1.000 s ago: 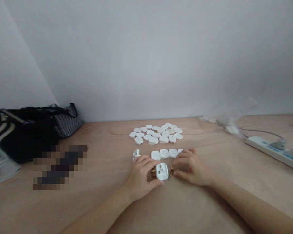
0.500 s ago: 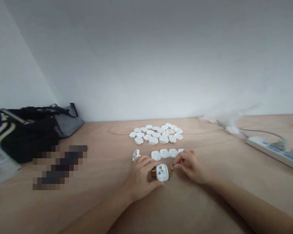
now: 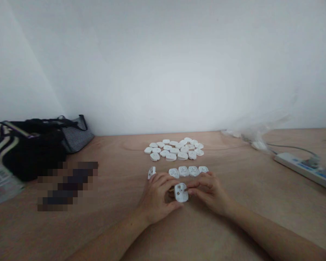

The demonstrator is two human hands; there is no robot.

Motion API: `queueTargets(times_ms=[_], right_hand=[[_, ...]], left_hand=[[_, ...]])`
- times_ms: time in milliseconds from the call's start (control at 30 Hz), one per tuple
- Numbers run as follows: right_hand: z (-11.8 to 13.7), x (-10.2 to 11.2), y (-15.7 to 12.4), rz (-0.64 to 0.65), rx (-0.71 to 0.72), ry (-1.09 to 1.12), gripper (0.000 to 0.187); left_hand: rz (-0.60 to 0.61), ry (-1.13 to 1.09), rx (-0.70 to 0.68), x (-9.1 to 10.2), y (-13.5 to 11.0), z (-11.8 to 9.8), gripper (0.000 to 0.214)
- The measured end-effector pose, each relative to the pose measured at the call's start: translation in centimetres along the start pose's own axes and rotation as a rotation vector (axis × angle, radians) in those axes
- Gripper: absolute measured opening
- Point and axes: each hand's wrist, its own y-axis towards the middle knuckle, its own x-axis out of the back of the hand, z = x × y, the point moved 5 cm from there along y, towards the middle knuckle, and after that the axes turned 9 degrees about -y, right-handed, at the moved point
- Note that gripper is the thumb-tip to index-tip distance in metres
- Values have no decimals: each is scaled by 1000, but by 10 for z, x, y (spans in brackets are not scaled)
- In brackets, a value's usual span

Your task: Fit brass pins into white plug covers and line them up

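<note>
My left hand grips a white plug-shaped plastic piece between thumb and fingers, just above the wooden table. From the right, my right hand pinches at the same piece; what its fingertips hold is too small to make out. Behind my hands lies a short row of similar white pieces, one more standing on edge to the left. Farther back sits a pile of several white pieces.
A black and striped bag lies at the left by the wall, with a blurred dark patch in front of it. A white power strip with its cable and a clear plastic bag lie at the right.
My right hand has moved left, closing in against the white piece that my left hand holds. The brown bits beside the piece are now hidden by the fingers.
</note>
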Motion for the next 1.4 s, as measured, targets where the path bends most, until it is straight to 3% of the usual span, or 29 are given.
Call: queueTargets(times_ms=[267, 533, 600, 700, 767, 967, 1167, 1267, 1400], right_hand=[[10, 0, 0, 1, 63, -127, 12], [21, 1, -3, -96, 196, -316, 14], [19, 2, -3, -96, 194, -336, 24], [9, 4, -2, -64, 135, -293, 58], [1, 2, -2, -11, 89, -214, 69], [-2, -9, 2, 119, 42, 79, 52], [-9, -13, 2, 85, -76, 290, 41], [-24, -8, 6, 41, -133, 292, 40], [-39, -3, 23, 17, -168, 141, 31]], left_hand=[[-35, 29, 8, 2, 1, -2, 47], [-69, 36, -18, 3, 1, -4, 48], [-74, 30, -13, 4, 1, -4, 46], [-83, 11, 1, 4, 1, -2, 44], [-78, -3, 3, 4, 1, -1, 46], [-72, -62, -1, 1, 1, 1, 50], [-27, -155, 63, -3, -2, 4, 51], [70, -180, 133, -7, -7, 4, 65], [257, -147, 142, -13, -13, 0, 60]])
